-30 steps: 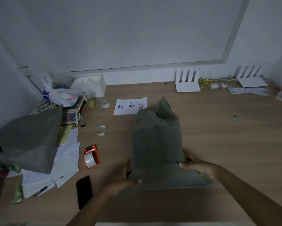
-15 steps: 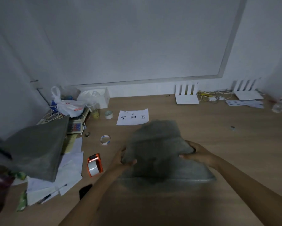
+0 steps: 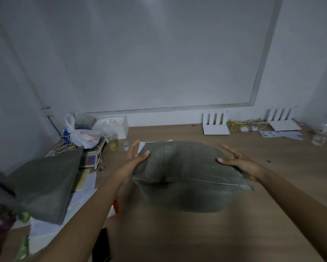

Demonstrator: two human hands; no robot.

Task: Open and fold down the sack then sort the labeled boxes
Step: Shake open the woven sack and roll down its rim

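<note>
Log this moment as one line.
step: open sack | left hand: presses sack's left edge | right hand: presses right edge | sack: held above table

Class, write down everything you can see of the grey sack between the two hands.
The sack looks like grey-green woven fabric, limp and creased, with a stitched seam along its near edge. It is held off the wooden table, spread wide, and casts a shadow beneath. The left hand and right hand flank its sides, with thumbs resting on its upper face and fingers straight.
</note>
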